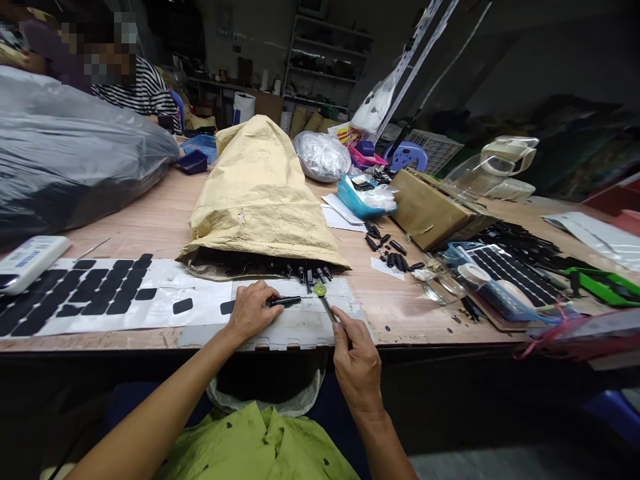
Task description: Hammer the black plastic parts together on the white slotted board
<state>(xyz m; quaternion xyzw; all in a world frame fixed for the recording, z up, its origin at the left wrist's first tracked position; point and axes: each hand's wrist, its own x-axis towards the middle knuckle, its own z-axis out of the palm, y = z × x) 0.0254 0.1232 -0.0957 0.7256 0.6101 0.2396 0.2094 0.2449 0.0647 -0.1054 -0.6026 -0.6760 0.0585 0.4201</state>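
Note:
My left hand (253, 309) rests over a grey board (305, 327) at the table's front edge, fingers closed round a slim black tubular piece (286, 301) that points right. In my right hand (357, 360) is a thin metal-looking rod with a round yellow-green head (320, 290), gripped between thumb and fingers. Its head is near the tip of the black piece; whether they touch I cannot tell. Just beyond, several black tubular pieces (310, 275) lie at the mouth of a tan woven sack (257, 193). The sack's inside is mostly hidden.
On the left, a white sheet with black rounded patches (107, 293) lies beside a white device (33, 263) and a large grey plastic bag (75, 153). Loose black parts (395, 257), a cardboard box (435, 207) and a blue basin (365, 200) stand right. A person in stripes (150, 90) sits across.

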